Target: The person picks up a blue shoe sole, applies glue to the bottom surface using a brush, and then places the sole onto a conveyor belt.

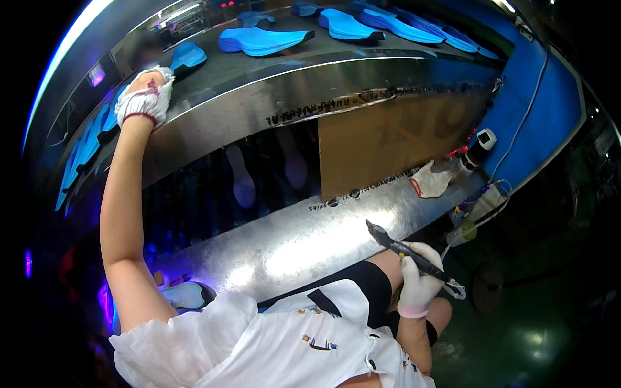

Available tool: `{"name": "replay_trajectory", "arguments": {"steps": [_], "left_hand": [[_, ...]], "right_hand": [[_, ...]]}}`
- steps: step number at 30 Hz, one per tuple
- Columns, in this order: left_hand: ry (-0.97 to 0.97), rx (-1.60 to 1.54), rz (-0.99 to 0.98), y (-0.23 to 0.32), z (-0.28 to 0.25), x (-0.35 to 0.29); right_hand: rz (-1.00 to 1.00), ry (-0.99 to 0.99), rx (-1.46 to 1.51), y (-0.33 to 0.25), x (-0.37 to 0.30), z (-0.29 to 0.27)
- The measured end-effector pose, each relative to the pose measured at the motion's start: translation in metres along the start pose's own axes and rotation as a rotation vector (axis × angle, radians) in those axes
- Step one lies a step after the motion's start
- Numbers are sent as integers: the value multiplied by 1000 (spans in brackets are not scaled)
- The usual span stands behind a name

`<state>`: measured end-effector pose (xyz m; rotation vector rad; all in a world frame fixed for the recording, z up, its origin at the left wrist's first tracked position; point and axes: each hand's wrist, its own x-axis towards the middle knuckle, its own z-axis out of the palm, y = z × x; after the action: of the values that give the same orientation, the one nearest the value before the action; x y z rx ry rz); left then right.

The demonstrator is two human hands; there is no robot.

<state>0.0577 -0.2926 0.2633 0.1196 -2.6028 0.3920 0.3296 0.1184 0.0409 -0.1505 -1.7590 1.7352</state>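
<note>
Lettering (414, 131) on cardboard (349, 158), tool (414, 257) in right hand (419, 284)

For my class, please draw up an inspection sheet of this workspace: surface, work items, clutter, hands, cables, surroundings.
Surface: dark upper bed with a metal edge; shiny metal ledge below.
Work items: blue sole-shaped pieces along the upper bed; slim black hand tool.
Clutter: loose whitish glove toward the ledge's right end.
Left hand: gloved, at the upper bed's edge near blue pieces; grip unclear.
Right hand: gloved, holding the black tool.
Cables: pale cable in front of the blue panel; white cord at the tool's rear.
Surroundings: cardboard sheet below the bed; green floor.
</note>
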Motion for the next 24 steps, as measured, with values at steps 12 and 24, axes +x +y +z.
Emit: {"name": "replay_trajectory", "arguments": {"steps": [12, 24], "left_hand": [[66, -55, 212, 15, 11, 13], [436, -1227, 113, 109, -32, -142]], "right_hand": [[97, 51, 54, 7, -2, 4], [211, 324, 101, 51, 11, -46]]}}
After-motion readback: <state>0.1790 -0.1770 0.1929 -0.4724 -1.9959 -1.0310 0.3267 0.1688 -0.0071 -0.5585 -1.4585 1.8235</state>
